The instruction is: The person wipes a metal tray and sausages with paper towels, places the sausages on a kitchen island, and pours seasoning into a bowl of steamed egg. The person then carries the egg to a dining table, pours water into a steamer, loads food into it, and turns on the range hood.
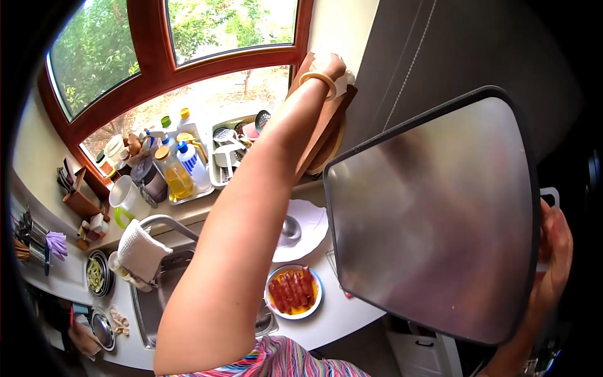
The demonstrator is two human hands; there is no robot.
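Note:
My left hand (331, 65) reaches far up to the window corner, a pale bangle on the wrist. Its fingers are closed around a crumpled whitish thing (345, 80), perhaps a cloth, above some leaning wooden boards (321, 135). On the right side, my right hand (555, 251) grips the edge of a large grey cutting board (433, 220) with a black rim and a metallic-looking face. The board is held up, tilted, and hides part of the counter. Below it to the left stands a plate of reddish-brown sausages (293, 291).
A sink (151, 314) with a faucet (169, 220) and white cloth (143, 250) lies left. Along the sill stand bottles (191, 164), a utensil rack (225, 157) and a pitcher (125, 196). A white tray (308, 223) is behind the sausages. A bowl of sliced greens (95, 276) sits far left.

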